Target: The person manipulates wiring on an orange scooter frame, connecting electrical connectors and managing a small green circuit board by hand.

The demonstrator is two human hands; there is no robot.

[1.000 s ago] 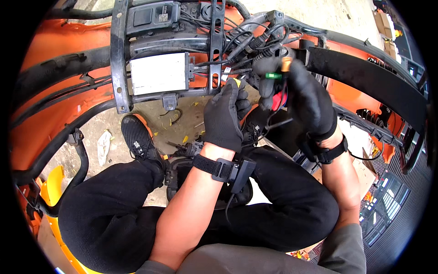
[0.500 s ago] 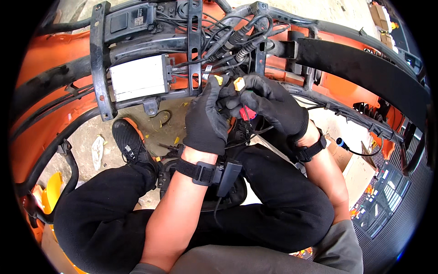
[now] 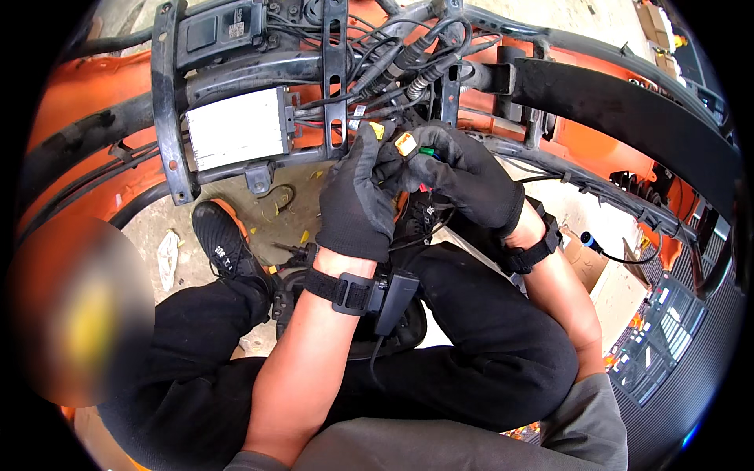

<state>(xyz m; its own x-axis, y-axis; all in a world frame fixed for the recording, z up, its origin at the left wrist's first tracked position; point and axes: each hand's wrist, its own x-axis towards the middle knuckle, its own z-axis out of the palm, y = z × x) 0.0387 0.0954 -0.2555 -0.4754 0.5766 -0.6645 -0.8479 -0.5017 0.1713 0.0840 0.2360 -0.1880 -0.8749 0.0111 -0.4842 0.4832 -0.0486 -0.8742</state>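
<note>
My left hand (image 3: 353,192) and my right hand (image 3: 477,182), both in black gloves, meet in front of a bundle of cables on a vehicle frame. The left is closed, with a small yellow connector (image 3: 378,130) showing at its thumb tip. Between the fingers of the right sits a second, block-shaped yellow connector (image 3: 405,144) with a pale face. A green piece (image 3: 426,150) shows beside the right fingers, and a bit of red (image 3: 424,188) below them. The two yellow connectors are apart. Most of their wires are hidden by the gloves.
A white-faced box (image 3: 238,129) is mounted on the black tube frame (image 3: 259,74), left of the cable bundle (image 3: 393,71). Orange panels (image 3: 94,102) lie behind. A loose cable with a blue-ended plug (image 3: 587,239) hangs at the right, above cardboard (image 3: 616,294). My knees flank the work.
The right hand has shifted slightly left and up, turning its yellow connector; the green piece now shows more and the red piece less. Both hands keep their grip.
</note>
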